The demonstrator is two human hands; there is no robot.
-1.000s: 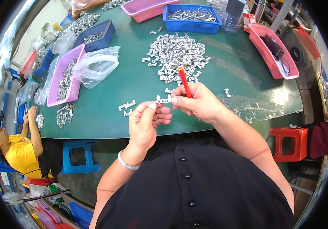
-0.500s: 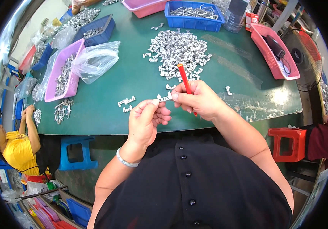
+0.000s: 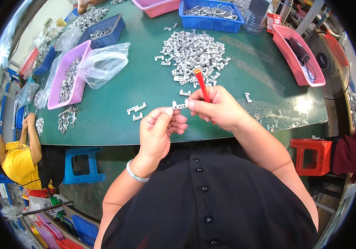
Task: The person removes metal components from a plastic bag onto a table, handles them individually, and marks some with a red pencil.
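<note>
Between my two hands, over the near side of the table, is a small silver metal bracket point(image 3: 180, 106). The thumb and fingers of my left hand point(image 3: 160, 126) pinch its left end. My right hand point(image 3: 217, 107) pinches the other end with thumb and forefinger, and also keeps a red pen-like tool point(image 3: 201, 84) slanting up through its fingers. What the tool's lower tip looks like is mostly hidden. Beyond my hands lies a large heap of similar brackets point(image 3: 194, 54). A few loose brackets point(image 3: 136, 108) rest left of my left hand.
At the left stand a pink basket point(image 3: 83, 62) of metal parts, a clear plastic bag point(image 3: 107, 66) and a dark blue bin point(image 3: 118, 31). A blue bin point(image 3: 211, 25) of metal rings is at the back. A pink basket point(image 3: 285, 54) and a fan point(image 3: 329, 62) stand right. Another person point(image 3: 18, 159) sits left.
The bracket and both hands have shifted very slightly, with the bracket turned a little. Both hands keep the same grip on it.
</note>
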